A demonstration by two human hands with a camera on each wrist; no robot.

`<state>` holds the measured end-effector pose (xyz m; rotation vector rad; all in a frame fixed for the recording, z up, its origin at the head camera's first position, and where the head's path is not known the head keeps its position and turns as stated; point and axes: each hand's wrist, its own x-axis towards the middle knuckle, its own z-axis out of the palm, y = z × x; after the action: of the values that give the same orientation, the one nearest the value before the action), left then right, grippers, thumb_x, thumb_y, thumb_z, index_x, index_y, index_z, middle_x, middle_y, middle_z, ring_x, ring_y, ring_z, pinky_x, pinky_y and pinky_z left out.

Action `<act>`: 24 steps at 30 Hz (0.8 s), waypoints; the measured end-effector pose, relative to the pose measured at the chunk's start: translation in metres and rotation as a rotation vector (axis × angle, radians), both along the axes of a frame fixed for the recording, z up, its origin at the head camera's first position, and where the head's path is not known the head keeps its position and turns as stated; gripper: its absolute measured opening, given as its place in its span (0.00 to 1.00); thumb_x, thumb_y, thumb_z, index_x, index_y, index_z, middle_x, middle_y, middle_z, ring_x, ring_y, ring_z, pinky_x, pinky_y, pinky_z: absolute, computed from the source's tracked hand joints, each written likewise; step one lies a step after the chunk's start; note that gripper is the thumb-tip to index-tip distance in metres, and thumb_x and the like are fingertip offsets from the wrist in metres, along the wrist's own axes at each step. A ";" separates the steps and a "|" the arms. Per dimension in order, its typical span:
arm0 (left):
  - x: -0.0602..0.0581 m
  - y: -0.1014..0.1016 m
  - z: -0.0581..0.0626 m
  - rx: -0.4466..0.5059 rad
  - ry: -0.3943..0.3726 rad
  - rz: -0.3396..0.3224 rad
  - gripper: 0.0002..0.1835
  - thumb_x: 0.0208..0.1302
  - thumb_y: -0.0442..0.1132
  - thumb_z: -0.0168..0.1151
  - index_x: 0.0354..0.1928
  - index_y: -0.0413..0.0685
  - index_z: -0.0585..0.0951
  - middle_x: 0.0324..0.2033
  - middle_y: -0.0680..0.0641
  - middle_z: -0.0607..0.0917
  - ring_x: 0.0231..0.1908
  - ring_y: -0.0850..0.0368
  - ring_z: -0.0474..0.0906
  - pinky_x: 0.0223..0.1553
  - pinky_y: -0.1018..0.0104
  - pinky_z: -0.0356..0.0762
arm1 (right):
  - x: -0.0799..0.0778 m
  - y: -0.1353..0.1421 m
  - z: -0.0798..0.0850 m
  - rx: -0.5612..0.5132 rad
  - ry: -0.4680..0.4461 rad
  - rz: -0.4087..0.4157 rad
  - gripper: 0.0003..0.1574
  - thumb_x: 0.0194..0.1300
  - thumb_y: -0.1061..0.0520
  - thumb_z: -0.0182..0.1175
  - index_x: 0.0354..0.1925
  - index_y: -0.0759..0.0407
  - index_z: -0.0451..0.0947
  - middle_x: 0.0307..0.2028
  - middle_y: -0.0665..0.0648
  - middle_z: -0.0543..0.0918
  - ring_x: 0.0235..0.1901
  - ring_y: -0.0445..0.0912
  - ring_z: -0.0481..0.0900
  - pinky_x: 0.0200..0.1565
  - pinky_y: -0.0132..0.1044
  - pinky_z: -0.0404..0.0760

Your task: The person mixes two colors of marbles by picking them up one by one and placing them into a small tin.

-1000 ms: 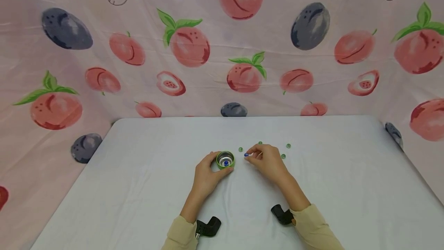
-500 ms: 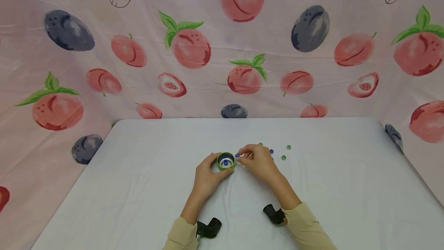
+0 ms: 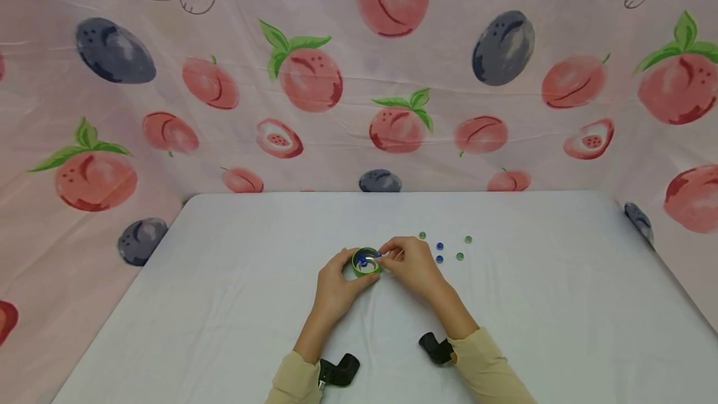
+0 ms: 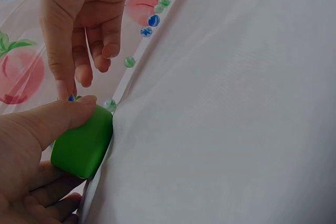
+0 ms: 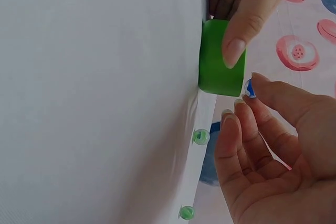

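Note:
A small round green cup [image 3: 358,273] with a shiny metal inside stands on the table, its mouth facing up. My left hand [image 3: 335,282] grips it, thumb on the near side and fingers round the far side. Blue shows inside the cup in the head view. With thumb and fingertip my right hand [image 3: 416,265] pinches a blue-and-clear glass marble [image 5: 250,88] right at the cup's rim. In the left wrist view the green wall of the cup [image 4: 84,145] shows under my left thumb, and the pinched marble is mostly hidden.
Right of my right hand lie two blue marbles, a nearer one [image 3: 440,259] and a farther one [image 3: 440,246], with green marbles [image 3: 460,256] around them. A green marble [image 4: 109,104] sits close to the cup. White cloth [image 3: 252,304] covers the table; a fruit-print curtain [image 3: 336,167] hangs behind.
My right hand has moved left with the blue marble, from beside the cup to its rim. Two blue marbles on the table have come into sight behind it. My left hand keeps its grip.

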<state>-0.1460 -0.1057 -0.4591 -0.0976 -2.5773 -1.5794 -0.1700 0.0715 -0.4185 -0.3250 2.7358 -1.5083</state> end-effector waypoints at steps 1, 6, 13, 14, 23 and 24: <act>0.000 0.000 0.000 0.000 0.002 -0.001 0.29 0.57 0.39 0.81 0.60 0.38 0.84 0.63 0.33 0.83 0.75 0.30 0.66 0.75 0.34 0.62 | 0.000 0.000 -0.001 0.000 -0.001 0.000 0.05 0.63 0.64 0.74 0.38 0.65 0.88 0.25 0.53 0.82 0.25 0.40 0.76 0.28 0.31 0.75; 0.001 0.000 0.000 0.004 0.003 -0.005 0.29 0.57 0.39 0.81 0.60 0.38 0.84 0.63 0.33 0.83 0.75 0.30 0.66 0.75 0.34 0.62 | 0.000 -0.002 -0.003 0.001 -0.007 0.003 0.05 0.63 0.64 0.74 0.38 0.65 0.88 0.25 0.52 0.81 0.25 0.40 0.76 0.28 0.31 0.74; 0.001 0.000 0.000 0.014 0.011 -0.010 0.28 0.58 0.38 0.81 0.60 0.38 0.84 0.63 0.34 0.83 0.75 0.30 0.66 0.75 0.34 0.62 | 0.001 -0.003 -0.005 0.008 -0.007 0.009 0.05 0.64 0.63 0.74 0.38 0.64 0.88 0.25 0.52 0.83 0.25 0.40 0.76 0.28 0.32 0.75; 0.001 0.000 0.000 0.014 0.011 -0.009 0.28 0.58 0.38 0.81 0.60 0.38 0.84 0.63 0.34 0.83 0.75 0.30 0.66 0.75 0.34 0.62 | 0.001 -0.003 -0.006 0.009 -0.008 0.010 0.05 0.64 0.63 0.74 0.39 0.64 0.88 0.25 0.52 0.83 0.25 0.40 0.76 0.28 0.33 0.75; 0.000 0.000 0.000 -0.002 0.026 -0.004 0.28 0.57 0.38 0.81 0.59 0.37 0.85 0.61 0.34 0.85 0.73 0.29 0.67 0.74 0.35 0.64 | 0.003 -0.002 -0.003 -0.003 -0.017 0.008 0.06 0.64 0.64 0.73 0.40 0.64 0.88 0.26 0.52 0.83 0.25 0.40 0.76 0.28 0.32 0.74; 0.000 0.000 -0.001 -0.001 0.025 -0.003 0.28 0.56 0.38 0.81 0.59 0.37 0.85 0.61 0.34 0.85 0.74 0.29 0.67 0.75 0.35 0.63 | 0.004 -0.001 -0.003 -0.003 -0.013 0.005 0.06 0.64 0.64 0.73 0.40 0.64 0.88 0.26 0.53 0.83 0.25 0.41 0.77 0.29 0.32 0.75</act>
<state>-0.1458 -0.1059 -0.4598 -0.1213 -2.5601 -1.5677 -0.1664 0.0706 -0.4211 -0.3209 2.7205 -1.5076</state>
